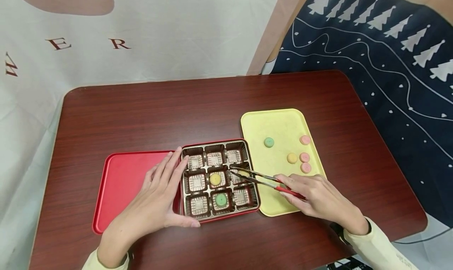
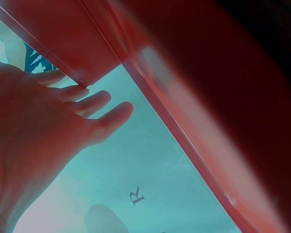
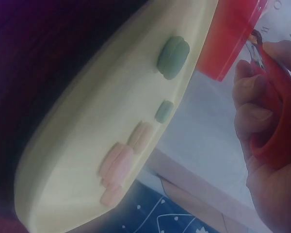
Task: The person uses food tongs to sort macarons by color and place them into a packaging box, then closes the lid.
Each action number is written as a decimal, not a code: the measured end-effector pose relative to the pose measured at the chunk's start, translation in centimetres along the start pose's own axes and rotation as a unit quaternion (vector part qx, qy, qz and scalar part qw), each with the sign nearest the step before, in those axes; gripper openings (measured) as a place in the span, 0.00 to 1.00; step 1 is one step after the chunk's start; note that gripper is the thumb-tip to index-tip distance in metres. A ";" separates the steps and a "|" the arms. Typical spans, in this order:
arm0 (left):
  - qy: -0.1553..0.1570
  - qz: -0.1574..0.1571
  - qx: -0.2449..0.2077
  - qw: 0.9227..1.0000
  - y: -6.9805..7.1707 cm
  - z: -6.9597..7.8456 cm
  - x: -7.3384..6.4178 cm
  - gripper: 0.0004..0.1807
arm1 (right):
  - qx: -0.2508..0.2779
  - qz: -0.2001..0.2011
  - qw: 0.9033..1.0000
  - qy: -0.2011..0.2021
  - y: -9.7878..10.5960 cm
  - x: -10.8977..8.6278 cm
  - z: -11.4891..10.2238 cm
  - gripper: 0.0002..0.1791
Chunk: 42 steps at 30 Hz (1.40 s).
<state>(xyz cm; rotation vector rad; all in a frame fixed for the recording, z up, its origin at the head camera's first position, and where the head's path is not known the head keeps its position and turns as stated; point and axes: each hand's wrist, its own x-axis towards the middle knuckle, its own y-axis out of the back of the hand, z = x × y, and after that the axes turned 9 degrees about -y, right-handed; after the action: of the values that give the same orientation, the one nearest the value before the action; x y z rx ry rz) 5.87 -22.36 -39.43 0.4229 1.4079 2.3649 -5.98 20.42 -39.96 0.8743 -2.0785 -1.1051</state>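
Observation:
A red box with a brown divided insert (image 1: 207,190) stands mid-table. My left hand (image 1: 157,191) spans its left side, fingers extended along the far left corner and thumb at the near edge; in the left wrist view the hand (image 2: 53,121) is beside a red wall. My right hand (image 1: 315,193) grips red-handled tongs (image 1: 263,182), tips in the middle-right compartment. A yellow macaron (image 1: 244,173) there is partly hidden by the tongs; whether they pinch it I cannot tell. The centre compartment holds a yellow macaron (image 1: 215,179), the near-middle one a green macaron (image 1: 221,200).
Right of the box, a yellow tray (image 1: 279,124) carries a green macaron (image 1: 269,142), a yellow macaron (image 1: 292,158) and three pink macarons (image 1: 304,157). A red lid or tray (image 1: 124,183) lies on the left, partly under my left hand. The brown table (image 1: 159,116) extends behind them.

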 end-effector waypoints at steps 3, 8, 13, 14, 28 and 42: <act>0.001 0.000 0.001 1.000 0.0 0.0 0.0 0.87 | -0.003 0.000 1.000 0.001 -0.1 0.0 0.0 0.22; 0.004 -0.002 0.000 1.000 0.0 0.0 0.0 0.88 | -0.007 0.000 1.000 -0.003 -0.2 -0.2 0.0 0.23; 0.007 -0.005 -0.001 1.000 0.0 0.0 0.0 0.87 | -0.003 0.010 1.000 -0.003 -0.1 -0.4 0.2 0.25; 0.006 -0.004 0.000 1.000 0.0 0.0 0.0 0.87 | -0.002 0.014 1.000 -0.005 0.0 -0.4 0.2 0.25; -0.003 0.004 0.002 1.000 -0.1 -0.1 -0.1 0.86 | -0.039 0.062 0.996 -0.049 1.5 -1.1 1.5 0.32; 0.000 0.003 0.003 1.000 0.1 0.0 -0.2 0.86 | -0.080 0.110 0.986 -0.091 1.3 -1.8 2.8 0.34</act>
<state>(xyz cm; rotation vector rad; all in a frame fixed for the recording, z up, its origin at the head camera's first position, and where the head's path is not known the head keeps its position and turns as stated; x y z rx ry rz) 5.99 -22.54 -39.35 0.4288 1.4166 2.3658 -7.39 23.59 -40.51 0.4672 -2.1362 -1.2483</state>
